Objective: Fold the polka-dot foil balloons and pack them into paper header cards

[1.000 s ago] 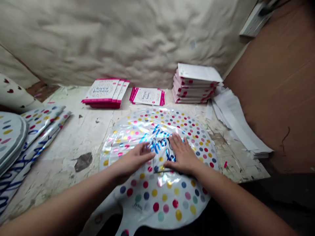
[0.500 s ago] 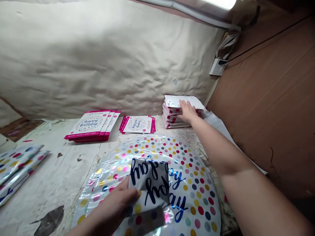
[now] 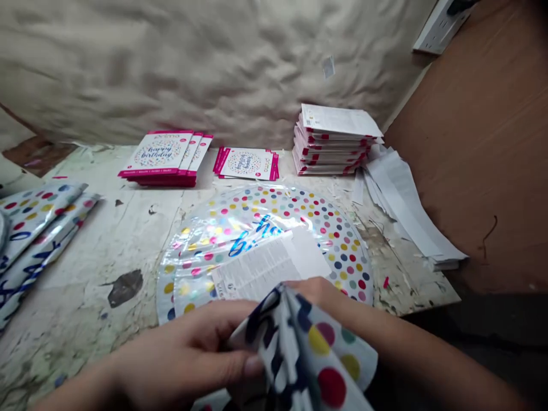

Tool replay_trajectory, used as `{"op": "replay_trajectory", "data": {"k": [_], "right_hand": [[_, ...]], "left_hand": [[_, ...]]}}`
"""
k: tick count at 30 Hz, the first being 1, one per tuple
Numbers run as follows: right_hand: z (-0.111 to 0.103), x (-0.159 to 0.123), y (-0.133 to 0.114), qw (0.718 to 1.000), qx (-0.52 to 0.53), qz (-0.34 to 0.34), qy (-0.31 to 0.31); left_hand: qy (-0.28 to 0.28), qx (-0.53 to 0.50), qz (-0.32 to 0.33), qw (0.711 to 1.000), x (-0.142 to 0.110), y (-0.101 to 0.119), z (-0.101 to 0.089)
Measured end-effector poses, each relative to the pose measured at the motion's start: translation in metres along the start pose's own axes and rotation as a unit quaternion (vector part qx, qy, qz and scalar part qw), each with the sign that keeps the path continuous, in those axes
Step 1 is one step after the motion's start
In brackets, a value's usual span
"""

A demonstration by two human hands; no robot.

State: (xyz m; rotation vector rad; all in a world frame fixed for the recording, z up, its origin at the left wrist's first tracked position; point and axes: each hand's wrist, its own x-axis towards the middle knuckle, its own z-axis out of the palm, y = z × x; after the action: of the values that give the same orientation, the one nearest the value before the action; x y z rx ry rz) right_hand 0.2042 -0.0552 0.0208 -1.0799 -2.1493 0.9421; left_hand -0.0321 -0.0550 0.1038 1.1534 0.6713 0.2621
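My left hand (image 3: 184,342) and my right hand (image 3: 312,291) grip a folded foil balloon (image 3: 303,348) printed with coloured dots and dark blue lettering, close above the table. Beneath them, a white printed sheet (image 3: 265,265) lies on a round, clear-fronted foil balloon (image 3: 261,228) with polka dots and blue script. The sheet covers part of that script, and my hands hide the lower edge of the sheet and the round balloon.
Pink-edged "happy birthday" packs (image 3: 158,157) (image 3: 246,164) and a taller stack (image 3: 331,140) stand at the back of the worn white table (image 3: 81,297). Folded foil balloons (image 3: 38,234) lie at the left, white sheets (image 3: 406,211) at the right. A cloth-covered wall and brown board bound the table.
My right hand has come back from the tall stack to the folded balloon, now held by both hands. A white printed sheet now lies on the round balloon, covering most of its script.
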Motion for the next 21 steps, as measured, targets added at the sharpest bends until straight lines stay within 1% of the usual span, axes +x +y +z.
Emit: {"op": "replay_trajectory", "data": {"k": [1, 2, 3, 4, 6, 8, 9, 10, 11, 12, 13, 14, 16, 17, 18, 21], "right_hand": [[0.001, -0.007, 0.002, 0.997, 0.061, 0.025, -0.028], [-0.004, -0.01, 0.005, 0.993, 0.105, 0.04, -0.046], [-0.014, -0.01, 0.008, 0.988, 0.132, 0.054, -0.054], [-0.025, -0.009, 0.01, 0.983, 0.161, 0.069, -0.06], [-0.047, -0.006, 0.014, 0.966, 0.22, 0.12, -0.069], [-0.06, -0.005, 0.021, 0.955, 0.228, 0.187, -0.033], [-0.063, -0.005, 0.026, 0.949, 0.223, 0.224, 0.005], [-0.065, -0.006, 0.033, 0.938, 0.222, 0.262, 0.049], [-0.066, -0.008, 0.041, 0.922, 0.23, 0.296, 0.091], [-0.068, -0.01, 0.05, 0.904, 0.246, 0.325, 0.125], [-0.069, -0.012, 0.059, 0.888, 0.261, 0.348, 0.15], [-0.071, -0.014, 0.067, 0.877, 0.266, 0.363, 0.167], [-0.076, -0.016, 0.077, 0.873, 0.256, 0.371, 0.187], [-0.078, -0.016, 0.079, 0.871, 0.249, 0.372, 0.201], [-0.079, -0.015, 0.08, 0.871, 0.241, 0.37, 0.218], [-0.078, -0.014, 0.079, 0.871, 0.214, 0.36, 0.257]], "left_hand": [[-0.013, 0.042, -0.003, 0.999, 0.01, 0.003, 0.003], [-0.009, 0.091, -0.002, 0.996, 0.021, 0.005, 0.004], [0.023, 0.147, 0.008, 0.989, 0.033, 0.005, 0.003], [0.072, 0.21, 0.022, 0.975, 0.045, 0.004, 0.001], [0.162, 0.329, 0.041, 0.929, 0.067, 0.001, -0.005], [0.209, 0.4, 0.062, 0.89, 0.084, -0.003, -0.011], [0.235, 0.422, 0.082, 0.872, 0.092, -0.005, -0.014], [0.27, 0.442, 0.109, 0.848, 0.098, -0.006, -0.016], [0.306, 0.467, 0.136, 0.819, 0.104, -0.008, -0.019], [0.325, 0.499, 0.157, 0.788, 0.109, -0.011, -0.021], [0.318, 0.538, 0.169, 0.762, 0.114, -0.014, -0.022], [0.282, 0.578, 0.171, 0.746, 0.119, -0.018, -0.023], [0.17, 0.639, 0.167, 0.731, 0.129, -0.027, -0.025], [0.131, 0.659, 0.167, 0.721, 0.133, -0.031, -0.025], [0.113, 0.676, 0.171, 0.708, 0.136, -0.035, -0.026], [0.125, 0.709, 0.191, 0.668, 0.144, -0.043, -0.028]]}}
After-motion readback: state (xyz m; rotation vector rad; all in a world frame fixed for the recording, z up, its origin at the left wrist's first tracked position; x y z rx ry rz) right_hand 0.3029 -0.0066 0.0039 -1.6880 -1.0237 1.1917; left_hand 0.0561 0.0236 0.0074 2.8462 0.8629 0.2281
